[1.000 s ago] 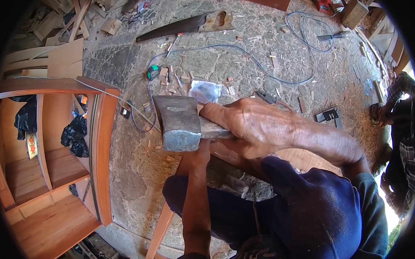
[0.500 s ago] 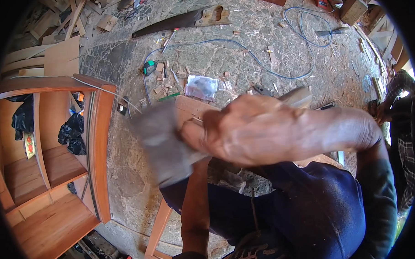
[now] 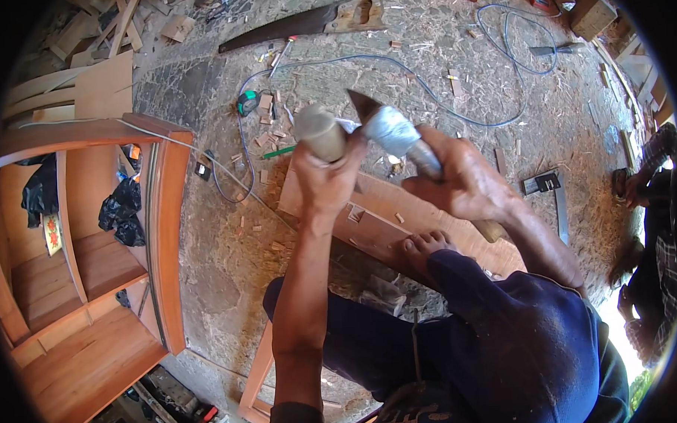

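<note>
Hatchet (image 3: 390, 129), with a dark blade edge and a pale metal butt, sits tilted just above the centre of the frame, its handle running down toward the lower right. The right hand (image 3: 464, 173) is closed around that handle. Just left of it, the left hand (image 3: 326, 175) is wrapped around a round-ended tool handle (image 3: 319, 129); the tool's lower end is hidden. Whether the hatchet touches the left hand cannot be told. Below both, a notched wooden board (image 3: 386, 198) slants from the centre toward the lower right, with a bare foot (image 3: 433, 244) on it. Left of the board's upper end lie a green pencil (image 3: 279, 152) and a tape measure (image 3: 247, 103). A handsaw (image 3: 302, 26) lies at the upper centre, a blue cable (image 3: 439, 107) curves below it, and a reddish wooden cabinet (image 3: 172, 240) fills the left side.
</note>
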The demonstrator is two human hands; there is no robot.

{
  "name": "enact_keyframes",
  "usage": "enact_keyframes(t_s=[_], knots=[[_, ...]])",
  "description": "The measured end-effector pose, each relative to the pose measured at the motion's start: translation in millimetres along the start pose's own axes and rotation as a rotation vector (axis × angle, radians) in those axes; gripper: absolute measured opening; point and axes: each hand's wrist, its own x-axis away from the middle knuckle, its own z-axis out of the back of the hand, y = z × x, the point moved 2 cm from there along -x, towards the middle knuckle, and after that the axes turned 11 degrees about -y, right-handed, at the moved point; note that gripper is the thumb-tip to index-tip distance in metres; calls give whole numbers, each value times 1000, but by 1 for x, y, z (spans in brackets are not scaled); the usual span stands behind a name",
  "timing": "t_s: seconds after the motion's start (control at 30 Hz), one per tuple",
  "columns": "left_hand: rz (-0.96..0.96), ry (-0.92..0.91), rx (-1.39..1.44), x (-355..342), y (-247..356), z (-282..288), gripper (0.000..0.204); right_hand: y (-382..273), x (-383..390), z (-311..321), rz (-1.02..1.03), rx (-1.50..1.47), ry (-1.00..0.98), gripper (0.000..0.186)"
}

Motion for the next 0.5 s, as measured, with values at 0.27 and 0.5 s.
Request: enact_keyframes(t_s=[0.27,0.5], knots=[[333,-205,-97,-22,-54,-37,21,46,15,12,-223,-220,122,38],[325,-180,-132,-30,-66,-33,21,59,8,16,-266,-369,205,39]])
